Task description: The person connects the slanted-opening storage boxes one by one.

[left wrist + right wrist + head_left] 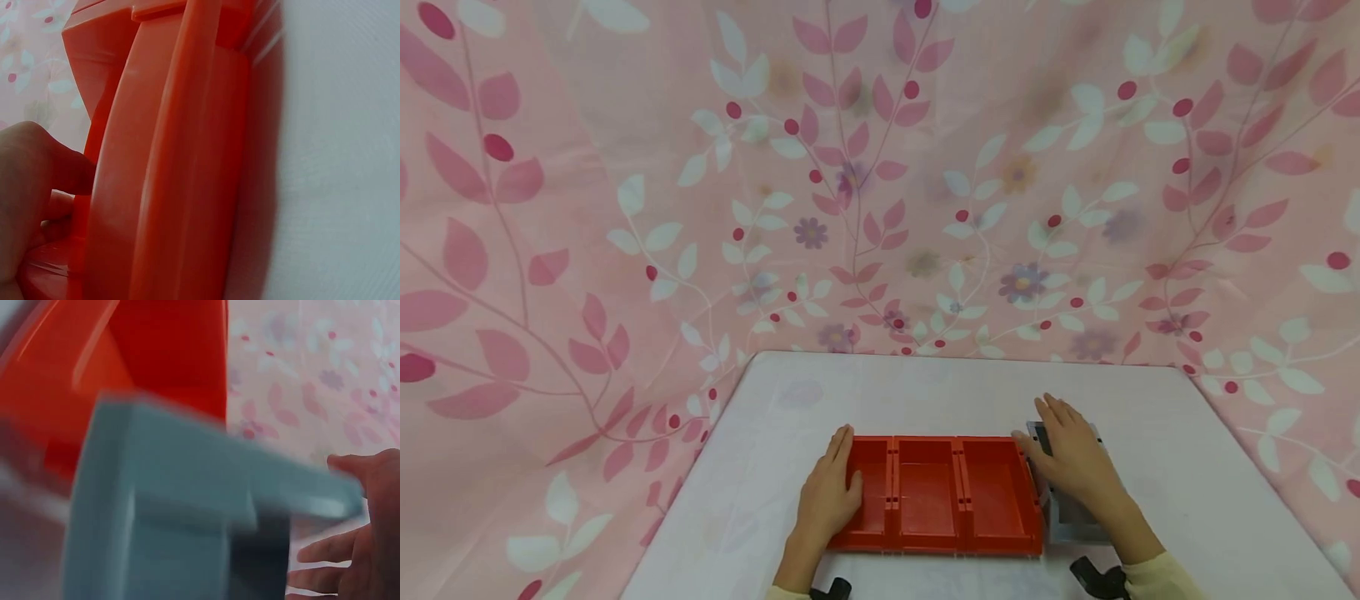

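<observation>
Three red storage bins (927, 500) stand side by side in a row on the white table, with nothing visible inside. At the row's left end my left hand (823, 496) grips the outer wall; its thumb reaches over to the inner side. The left wrist view shows this thumb against the red wall (169, 162). Close to the row's right end is a grey bin (1075, 525), partly hidden under my right hand (1075, 458). That hand's fingers are extended and spread; in the right wrist view they appear beyond the grey rim (181, 469).
The white table (880, 392) runs out behind and to both sides of the bins. A pink cloth (880, 208) printed with leaves and flowers hangs behind and around it. Black wrist mounts (1097, 577) show at the bottom.
</observation>
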The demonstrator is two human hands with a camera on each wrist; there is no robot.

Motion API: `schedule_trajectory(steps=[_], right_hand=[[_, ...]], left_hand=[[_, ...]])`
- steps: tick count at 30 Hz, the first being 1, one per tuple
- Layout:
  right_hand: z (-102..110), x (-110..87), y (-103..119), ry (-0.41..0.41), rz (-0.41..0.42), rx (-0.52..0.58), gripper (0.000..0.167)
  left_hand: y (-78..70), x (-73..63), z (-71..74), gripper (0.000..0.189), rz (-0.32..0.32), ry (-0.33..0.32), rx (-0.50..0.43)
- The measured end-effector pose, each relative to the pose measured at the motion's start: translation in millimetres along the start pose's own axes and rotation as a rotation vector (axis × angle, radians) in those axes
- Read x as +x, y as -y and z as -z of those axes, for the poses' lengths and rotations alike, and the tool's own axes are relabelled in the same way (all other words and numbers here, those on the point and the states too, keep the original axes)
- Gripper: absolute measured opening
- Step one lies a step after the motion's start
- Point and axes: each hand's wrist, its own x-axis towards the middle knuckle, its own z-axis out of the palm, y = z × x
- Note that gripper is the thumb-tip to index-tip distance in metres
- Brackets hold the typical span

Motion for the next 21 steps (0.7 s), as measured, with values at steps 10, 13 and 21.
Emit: schedule_trajectory(steps=[10, 13, 21], right_hand=[[-29, 7.7, 14, 0.034, -0.018, -0.06, 0.078], [-31, 8.5, 17, 0.016, -0.028, -0.07, 0.076], [-36, 10.5, 23, 0.019, -0.069, -0.089, 0.081]], left_hand=[[-2.4, -1.1, 2.5, 0.07, 0.02, 0.019, 0.003], [-3.3, -1.0, 3.8, 0.07, 0.016, 0.012, -0.001], [-1.6, 0.1, 2.8, 0.069, 0.013, 0.01, -0.001]])
